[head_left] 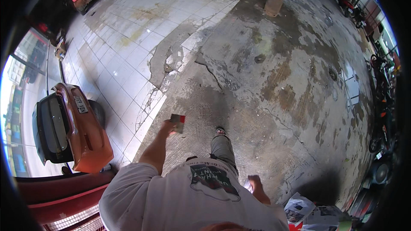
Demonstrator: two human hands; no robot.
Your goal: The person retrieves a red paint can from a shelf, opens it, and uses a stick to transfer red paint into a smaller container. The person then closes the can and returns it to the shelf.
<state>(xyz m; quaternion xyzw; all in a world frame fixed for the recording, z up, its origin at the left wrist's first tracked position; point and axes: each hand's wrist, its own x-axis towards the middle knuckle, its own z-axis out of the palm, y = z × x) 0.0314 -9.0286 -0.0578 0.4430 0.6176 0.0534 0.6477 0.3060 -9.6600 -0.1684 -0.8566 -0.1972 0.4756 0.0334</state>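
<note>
Out in front of me, my left hand (pixel 169 125) is closed on the edge of a small flat rectangular piece (pixel 176 118), grey-green with a red patch at one corner. Whether it is a pad, a card or a spreader cannot be told. Low at my right side, my right hand (pixel 255 183) has curled fingers. A pale whitish thing (pixel 248 185) shows beside those fingers, too small and blurred to name. Under both hands lies the rough concrete floor (pixel 257 137). My sandalled foot (pixel 220 131) is stepping between them.
An orange car tailgate (pixel 92 145) with a dark window stands at left, near a red frame (pixel 68 196). White tiles (pixel 128 55) meet broken concrete ahead. A brown cylinder (pixel 276 0) stands far off. Printed plastic bags (pixel 299 207) lie at lower right; motorbikes (pixel 374 141) line the right.
</note>
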